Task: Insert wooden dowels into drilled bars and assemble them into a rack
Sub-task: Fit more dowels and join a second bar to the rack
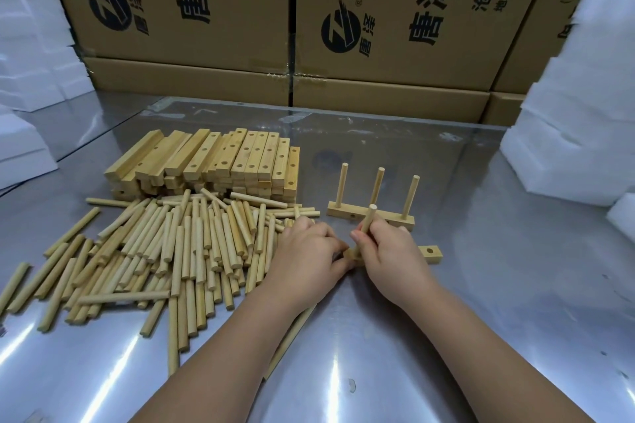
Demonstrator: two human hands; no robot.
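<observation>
Just before you, your right hand (pixel 386 252) gripped a dowel (pixel 369 216) upright on the bar (pixel 429 253), your left hand (pixel 309 251) pinching the bar's end. Both seemed light and stiff; gripping low suited.

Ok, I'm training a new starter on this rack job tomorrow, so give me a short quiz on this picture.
1. True or false: the bar standing behind the hands carries four upright dowels.
2. Multiple choice: the loose dowels lie A) left of the hands, B) right of the hands, C) inside a box.
3. Fill in: the right hand grips one upright ____ while the left hand holds the end of a second bar.

Key:
1. False, it carries three.
2. A.
3. dowel.
</observation>
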